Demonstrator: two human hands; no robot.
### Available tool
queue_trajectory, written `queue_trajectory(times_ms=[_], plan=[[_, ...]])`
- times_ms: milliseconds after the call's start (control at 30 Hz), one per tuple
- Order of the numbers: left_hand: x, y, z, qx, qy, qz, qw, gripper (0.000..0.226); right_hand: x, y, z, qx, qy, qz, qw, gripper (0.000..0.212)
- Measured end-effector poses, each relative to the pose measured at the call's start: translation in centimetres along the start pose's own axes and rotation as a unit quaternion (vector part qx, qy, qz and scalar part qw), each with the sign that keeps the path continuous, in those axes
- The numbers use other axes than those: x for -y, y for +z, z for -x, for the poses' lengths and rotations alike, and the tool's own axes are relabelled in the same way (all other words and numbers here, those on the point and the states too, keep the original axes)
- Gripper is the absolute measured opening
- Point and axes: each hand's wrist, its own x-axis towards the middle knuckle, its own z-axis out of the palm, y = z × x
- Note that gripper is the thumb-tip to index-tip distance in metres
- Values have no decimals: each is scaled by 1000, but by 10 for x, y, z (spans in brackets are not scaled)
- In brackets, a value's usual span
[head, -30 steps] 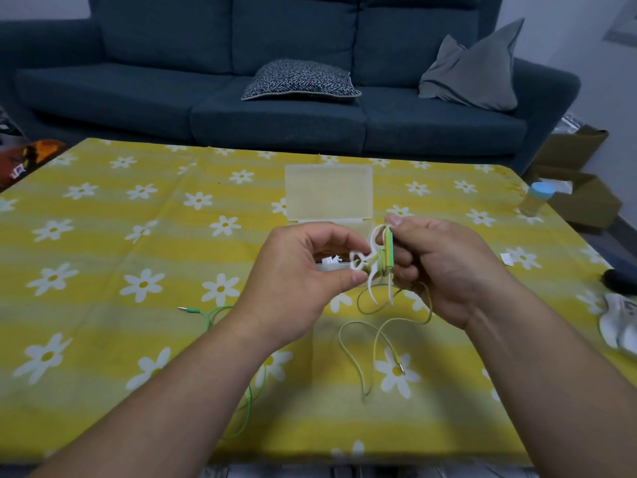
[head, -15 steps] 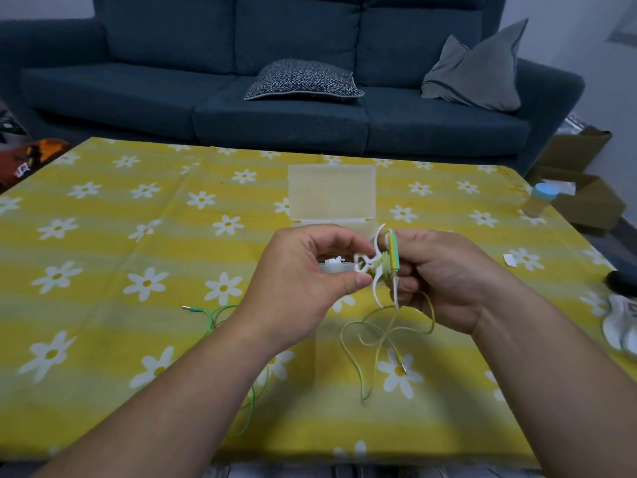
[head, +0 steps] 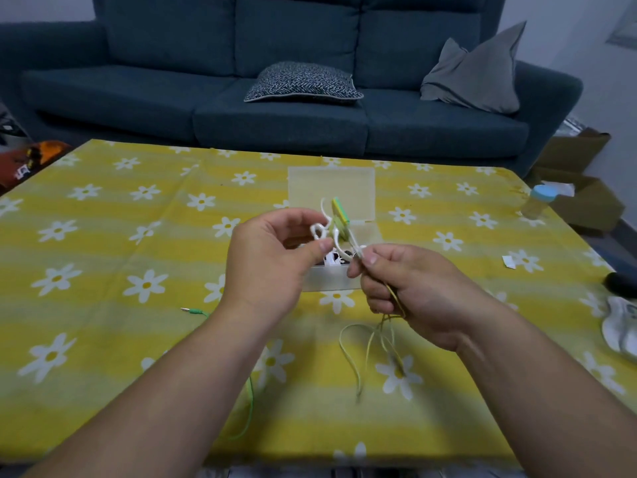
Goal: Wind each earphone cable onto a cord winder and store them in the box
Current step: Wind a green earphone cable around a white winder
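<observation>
Right hand (head: 413, 288) has slid off one winder (head: 340, 210), pinching one of two cables (head: 365, 350) (head: 250, 401).

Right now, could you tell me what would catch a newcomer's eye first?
Two hands meet mid-frame over the yellow daisy tablecloth: the left hand holds a green cord winder, the right hand pinches its pale cable. Behind them lies an open clear box, a blue sofa beyond.

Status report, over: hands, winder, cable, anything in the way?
Left hand holds winder. Right hand pinches cable, tail loose on table. Box open behind hands, nothing blocking.
</observation>
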Motion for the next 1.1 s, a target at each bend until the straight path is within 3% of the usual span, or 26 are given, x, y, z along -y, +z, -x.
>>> queue_trajectory(times_ms=[200,367,500,633,800,867,967,1100], plan=[[4,-5,-6,-28,-22,16,999,24,3,4,7,30,-23,107,993,29],[3,-4,-4,-25,-10,-43,999,22,7,4,10,27,-45,216,975,19],[2,-4,-5,-24,16,-91,995,20,15,1,11,-3,-64,161,985,25],[3,-7,-7,-50,58,-151,986,20,14,1,8,-31,2,54,998,31],[3,-12,-11,-75,75,-174,979,21,14,5,9,-28,4,80,996,19],[3,-10,-9,-71,82,-189,976,21,14,6,10,-9,-3,94,996,23],[3,-8,-6,-52,105,-217,969,23,14,9,12,-3,-7,177,984,27],[2,-8,-3,-28,152,-304,940,25,19,7,12,-53,-73,311,946,26]])
